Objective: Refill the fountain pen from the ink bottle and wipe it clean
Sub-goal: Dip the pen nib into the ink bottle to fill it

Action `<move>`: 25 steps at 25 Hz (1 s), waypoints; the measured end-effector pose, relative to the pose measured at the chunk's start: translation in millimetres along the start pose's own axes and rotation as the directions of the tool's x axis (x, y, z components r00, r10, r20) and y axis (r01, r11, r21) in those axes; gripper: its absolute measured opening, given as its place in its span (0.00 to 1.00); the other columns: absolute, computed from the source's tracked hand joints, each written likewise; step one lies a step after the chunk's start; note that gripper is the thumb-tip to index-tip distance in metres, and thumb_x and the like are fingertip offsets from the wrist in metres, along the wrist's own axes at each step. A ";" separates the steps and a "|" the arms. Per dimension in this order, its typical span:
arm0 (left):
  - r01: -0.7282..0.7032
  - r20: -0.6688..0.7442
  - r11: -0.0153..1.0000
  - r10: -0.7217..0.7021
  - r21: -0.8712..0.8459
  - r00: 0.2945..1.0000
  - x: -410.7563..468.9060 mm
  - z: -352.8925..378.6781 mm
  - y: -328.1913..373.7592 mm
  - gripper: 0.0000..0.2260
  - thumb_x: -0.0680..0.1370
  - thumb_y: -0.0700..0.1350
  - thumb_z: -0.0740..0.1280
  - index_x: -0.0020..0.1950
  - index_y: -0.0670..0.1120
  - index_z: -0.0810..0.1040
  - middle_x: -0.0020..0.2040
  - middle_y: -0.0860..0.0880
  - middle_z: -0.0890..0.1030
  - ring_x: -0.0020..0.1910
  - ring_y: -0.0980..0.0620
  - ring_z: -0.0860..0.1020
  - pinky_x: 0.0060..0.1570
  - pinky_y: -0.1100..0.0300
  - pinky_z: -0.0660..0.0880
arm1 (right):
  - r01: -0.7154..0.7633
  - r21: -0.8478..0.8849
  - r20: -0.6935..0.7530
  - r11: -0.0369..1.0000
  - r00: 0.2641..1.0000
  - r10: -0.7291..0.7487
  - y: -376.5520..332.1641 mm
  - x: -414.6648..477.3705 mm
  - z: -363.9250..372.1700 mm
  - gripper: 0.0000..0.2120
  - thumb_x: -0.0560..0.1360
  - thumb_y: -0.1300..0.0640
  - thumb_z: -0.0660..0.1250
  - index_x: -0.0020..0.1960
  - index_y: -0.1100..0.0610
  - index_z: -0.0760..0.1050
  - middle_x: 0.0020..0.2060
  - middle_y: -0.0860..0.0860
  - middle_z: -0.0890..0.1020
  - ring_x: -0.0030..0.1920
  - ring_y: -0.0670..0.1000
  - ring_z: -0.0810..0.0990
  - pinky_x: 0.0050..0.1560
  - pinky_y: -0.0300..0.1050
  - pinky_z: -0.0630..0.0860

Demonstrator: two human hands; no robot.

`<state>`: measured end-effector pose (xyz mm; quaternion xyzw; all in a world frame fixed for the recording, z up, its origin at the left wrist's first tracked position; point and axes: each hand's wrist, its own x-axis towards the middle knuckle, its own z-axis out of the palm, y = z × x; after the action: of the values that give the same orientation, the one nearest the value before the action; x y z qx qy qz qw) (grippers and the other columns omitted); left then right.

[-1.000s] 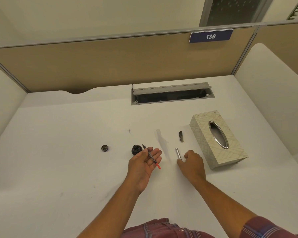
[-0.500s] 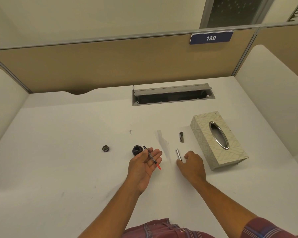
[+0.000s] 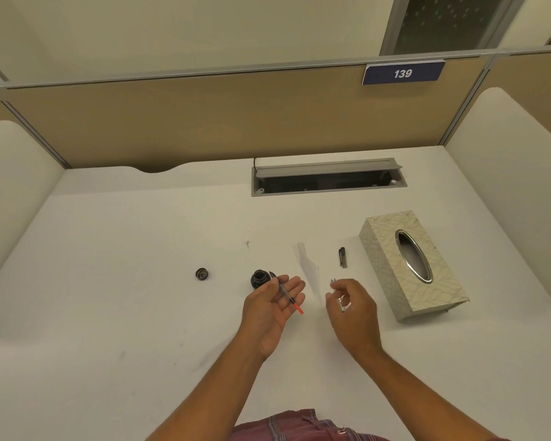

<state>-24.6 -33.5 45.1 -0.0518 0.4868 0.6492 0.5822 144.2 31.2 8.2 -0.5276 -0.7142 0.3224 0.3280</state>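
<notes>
Left hand [image 3: 272, 308] palm up, its grip pinning the slim black red-tipped fountain pen section [image 3: 286, 292] under the thumb, nib just beside the open dark glass ink bottle [image 3: 259, 278] mid-table. Right hand [image 3: 353, 310] grip pinches the silver metal pen barrel [image 3: 339, 299], clear of the table [image 3: 140, 313].

Office cubicle; tan partition [image 3: 204, 122], numbered sign [image 3: 403, 73], desk cable tray [image 3: 328, 181]

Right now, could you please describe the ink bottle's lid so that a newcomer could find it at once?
From the tissue box on the right of the desk, look left to the dark, open ink bottle. The lid lies alone on the desk, further left. It is a small, dark ring, flatter than the bottle, with nothing touching it.
</notes>
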 end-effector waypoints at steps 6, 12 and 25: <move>0.012 0.018 1.000 -0.012 -0.019 1.000 0.2 -2.6 4.0 0.13 0.89 0.42 0.58 0.64 0.35 0.77 0.60 0.35 0.87 0.62 0.38 0.86 0.59 0.45 0.82 | 0.395 -0.066 0.235 0.916 0.899 -0.370 -15.6 -23.5 10.0 0.14 0.77 0.53 0.72 0.63 0.51 0.79 0.50 0.44 0.84 0.48 0.43 0.80 0.53 0.36 0.78; 0.042 0.032 0.998 -0.040 -0.055 0.999 1.1 -6.1 8.2 0.12 0.89 0.44 0.58 0.62 0.37 0.77 0.61 0.35 0.87 0.60 0.40 0.87 0.54 0.49 0.82 | 0.485 -0.009 0.110 0.874 0.870 -0.481 -31.6 -14.9 18.6 0.10 0.78 0.57 0.72 0.58 0.57 0.83 0.48 0.49 0.87 0.49 0.47 0.83 0.55 0.38 0.79; -0.463 0.097 0.359 0.697 0.810 0.710 23.0 -62.5 40.6 0.02 0.82 0.43 0.70 0.50 0.49 0.82 0.47 0.53 0.85 0.46 0.56 0.82 0.44 0.59 0.77 | 0.401 -0.074 0.077 0.913 0.915 -0.396 -67.4 22.5 36.3 0.05 0.79 0.58 0.71 0.54 0.55 0.83 0.47 0.46 0.86 0.48 0.48 0.80 0.48 0.40 0.77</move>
<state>-95.8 -54.3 21.2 0.3010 0.7774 0.5148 0.1999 73.1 32.9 44.5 -0.3749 -0.8297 0.2327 0.3417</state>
